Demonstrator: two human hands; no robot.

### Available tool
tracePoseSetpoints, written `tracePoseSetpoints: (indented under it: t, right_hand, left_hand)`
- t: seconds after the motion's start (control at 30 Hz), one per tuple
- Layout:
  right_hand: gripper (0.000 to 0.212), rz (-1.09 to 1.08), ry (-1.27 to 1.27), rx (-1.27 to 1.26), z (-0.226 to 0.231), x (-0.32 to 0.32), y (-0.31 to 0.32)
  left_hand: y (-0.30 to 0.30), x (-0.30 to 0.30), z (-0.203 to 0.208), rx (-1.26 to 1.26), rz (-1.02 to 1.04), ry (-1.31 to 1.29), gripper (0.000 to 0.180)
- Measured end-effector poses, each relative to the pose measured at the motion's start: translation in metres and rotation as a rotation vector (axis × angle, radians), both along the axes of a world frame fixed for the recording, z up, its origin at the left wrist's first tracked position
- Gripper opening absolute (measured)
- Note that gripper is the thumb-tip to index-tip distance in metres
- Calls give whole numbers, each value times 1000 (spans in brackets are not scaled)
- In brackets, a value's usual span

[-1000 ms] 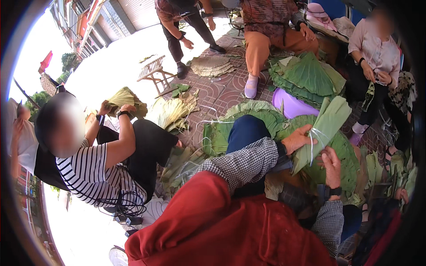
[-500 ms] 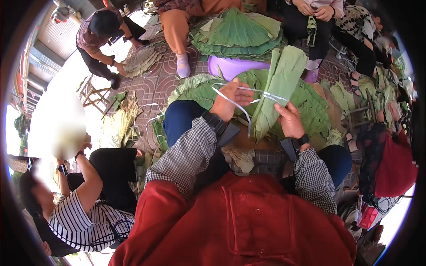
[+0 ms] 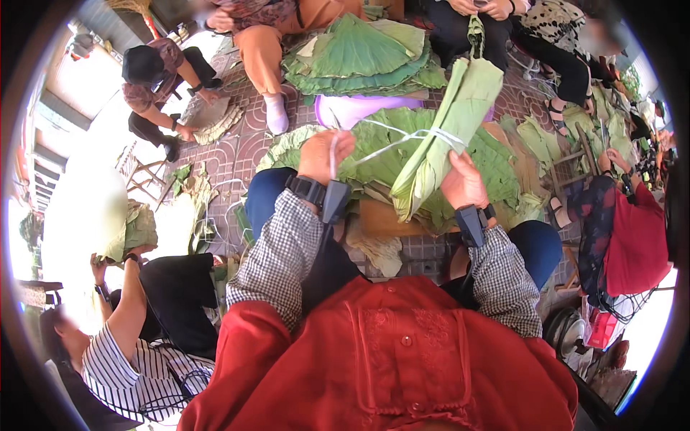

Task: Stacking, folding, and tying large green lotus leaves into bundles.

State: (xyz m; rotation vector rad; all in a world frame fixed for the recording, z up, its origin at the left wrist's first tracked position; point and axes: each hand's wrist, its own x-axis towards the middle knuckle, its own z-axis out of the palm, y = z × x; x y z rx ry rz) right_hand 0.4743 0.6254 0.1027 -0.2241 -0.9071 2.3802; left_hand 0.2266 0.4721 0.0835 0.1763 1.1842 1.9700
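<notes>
My right hand (image 3: 463, 183) is closed around the lower right side of a long bundle of folded green leaves (image 3: 463, 104), which tilts up to the right. White plastic string (image 3: 392, 129) wraps the bundle near its middle, and its strands run left to my left hand (image 3: 325, 152). That hand is closed on the string, with one end hanging past the wrist. Below the bundle, large flat green leaves (image 3: 496, 169) lie spread over my lap area. The right thumb rests on the bundle just below the wrapping.
A tall stack of leaves (image 3: 359, 54) sits over a purple basin (image 3: 366, 108) ahead. At left, a person in stripes (image 3: 144, 366) lifts a leaf; another bends over stacked leaves (image 3: 208, 122). Wooden stools (image 3: 140, 172) and seated people are around me.
My left hand has moved left and slightly down, drawing the string strands out straighter. The bundle stays in my right hand. The person in stripes now holds up a leaf.
</notes>
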Motion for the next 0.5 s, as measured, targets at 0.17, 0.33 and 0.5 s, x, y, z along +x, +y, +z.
tracePoseSetpoints:
  t: [0.17, 0.33, 0.5]
  right_hand:
    - [44, -89, -157, 14, -7, -10, -10]
    - [41, -80, -274, 145, -17, -18, -19]
    - [37, -49, -440, 177, -16, -17, -20]
  left_hand:
    - [6, 43, 20, 18, -517, 298, 53]
    - [19, 87, 18, -335, -526, 933, 70]
    - [17, 76, 6, -461, -527, 1034, 64]
